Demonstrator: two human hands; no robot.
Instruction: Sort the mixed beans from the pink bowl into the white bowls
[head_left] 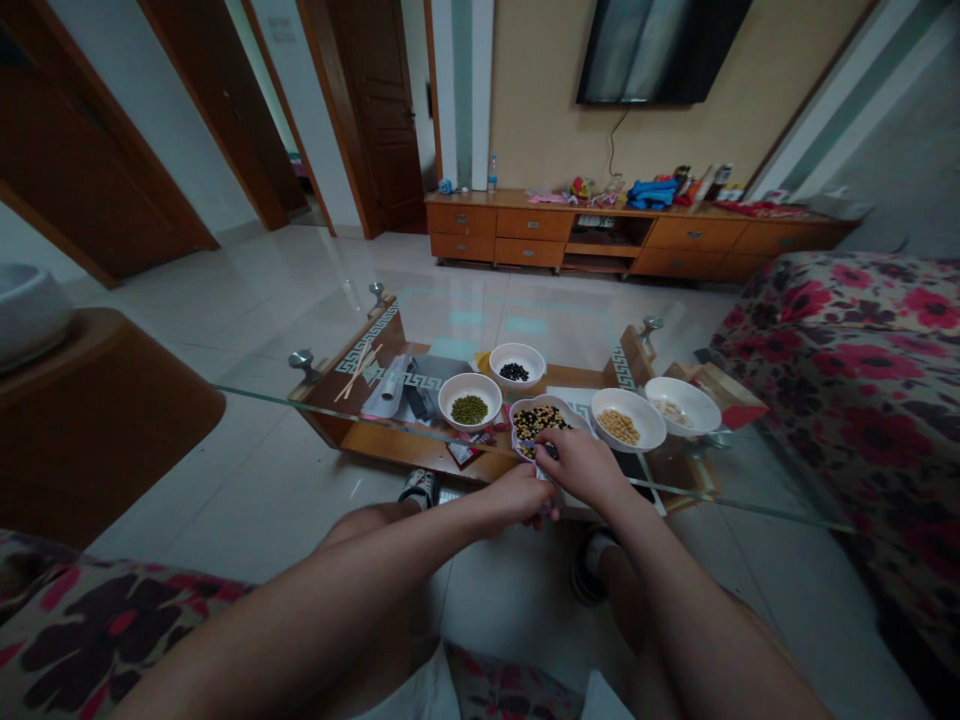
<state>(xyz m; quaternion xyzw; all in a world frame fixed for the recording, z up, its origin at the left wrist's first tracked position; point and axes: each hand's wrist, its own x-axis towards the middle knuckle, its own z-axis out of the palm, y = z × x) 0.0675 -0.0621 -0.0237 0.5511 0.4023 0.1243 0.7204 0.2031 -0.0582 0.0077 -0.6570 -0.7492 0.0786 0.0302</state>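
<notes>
A scalloped pale dish (571, 418) with a purplish rim holds a mix of black and yellow beans (541, 425). My right hand (576, 466) is closed at the near side of this dish, its fingertips over the beans. A small purple piece shows by those fingertips, too little of it to name. Just left of it and lower, my left hand (523, 495) is curled at the dish's near edge; what its fingers hold is hidden. Around the dish are white bowls: one with green beans (469, 410), one with black beans (514, 372) and one with yellow beans (619, 427).
Another white bowl (688, 405) with a few pale bits stands at the right. The glass table (780, 500) has a wooden shelf beneath, with chopsticks (358, 370) visible at left. A floral sofa (862, 340) flanks the right; a low cabinet (532, 225) lines the wall.
</notes>
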